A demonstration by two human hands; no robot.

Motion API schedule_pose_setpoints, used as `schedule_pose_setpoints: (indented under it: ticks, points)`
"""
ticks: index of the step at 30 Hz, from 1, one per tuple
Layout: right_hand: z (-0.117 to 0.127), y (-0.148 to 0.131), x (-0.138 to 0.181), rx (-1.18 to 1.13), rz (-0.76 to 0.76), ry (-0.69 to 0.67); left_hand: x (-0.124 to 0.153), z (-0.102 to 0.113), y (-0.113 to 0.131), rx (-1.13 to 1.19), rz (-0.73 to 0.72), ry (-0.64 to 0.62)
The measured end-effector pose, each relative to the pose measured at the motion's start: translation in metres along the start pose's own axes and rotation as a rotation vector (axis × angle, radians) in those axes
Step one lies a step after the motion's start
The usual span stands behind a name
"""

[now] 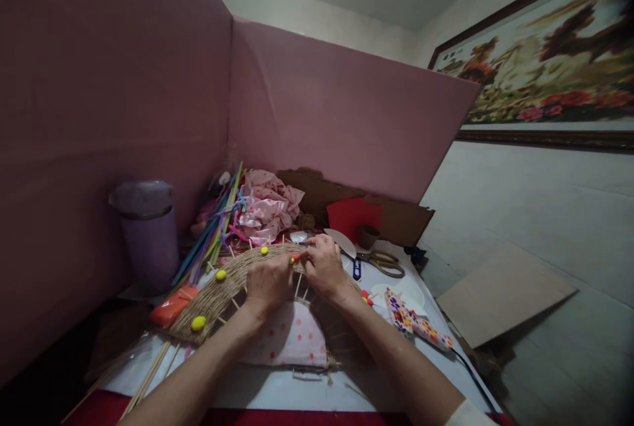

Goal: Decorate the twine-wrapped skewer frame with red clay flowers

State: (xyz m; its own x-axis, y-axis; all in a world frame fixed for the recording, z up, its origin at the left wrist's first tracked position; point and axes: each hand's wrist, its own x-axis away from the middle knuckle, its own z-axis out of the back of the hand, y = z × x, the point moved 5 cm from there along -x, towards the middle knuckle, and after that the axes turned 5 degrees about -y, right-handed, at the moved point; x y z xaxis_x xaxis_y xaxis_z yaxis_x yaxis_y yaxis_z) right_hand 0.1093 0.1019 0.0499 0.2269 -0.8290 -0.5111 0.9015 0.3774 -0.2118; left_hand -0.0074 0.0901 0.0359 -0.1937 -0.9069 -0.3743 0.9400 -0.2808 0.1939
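Note:
A half-round fan shape of brown twine woven over thin wooden sticks point(232, 272) lies before me, with several yellow round pieces point(220, 275) along its band. Its lower middle is a white cloth panel with pink dots point(292, 340). My left hand point(270, 284) is closed over the upper band, knuckles up. Beside it, my right hand point(324, 264) is closed in a pinch. A small red and yellow piece point(296, 257) shows between the fingertips of both hands; its exact shape is partly hidden. My right forearm covers much of the fan's right side.
Scissors point(386, 262), a blue cutter point(356, 269) and a flower-patterned glue gun point(419, 327) with a cord lie right. An orange packet point(173, 307) and purple bin point(150, 234) are left. Behind are pink cloth point(270, 205), red sheet point(351, 214), cardboard point(403, 222) and pink boards point(337, 109).

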Motion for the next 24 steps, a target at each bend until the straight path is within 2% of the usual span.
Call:
schedule_pose_setpoints:
  ticks: [17, 20, 24]
  points:
    - [-0.002, 0.002, -0.005, -0.019, -0.041, -0.023, -0.001, 0.000, -0.002, 0.010, -0.002, 0.041]
    - [0.005, 0.004, -0.011, 0.008, 0.018, -0.029, -0.001, 0.001, -0.003, 0.010, 0.003, 0.034]
    - [0.008, 0.002, -0.019, 0.049, 0.143, -0.102, 0.000, 0.002, -0.003, 0.018, 0.017, 0.004]
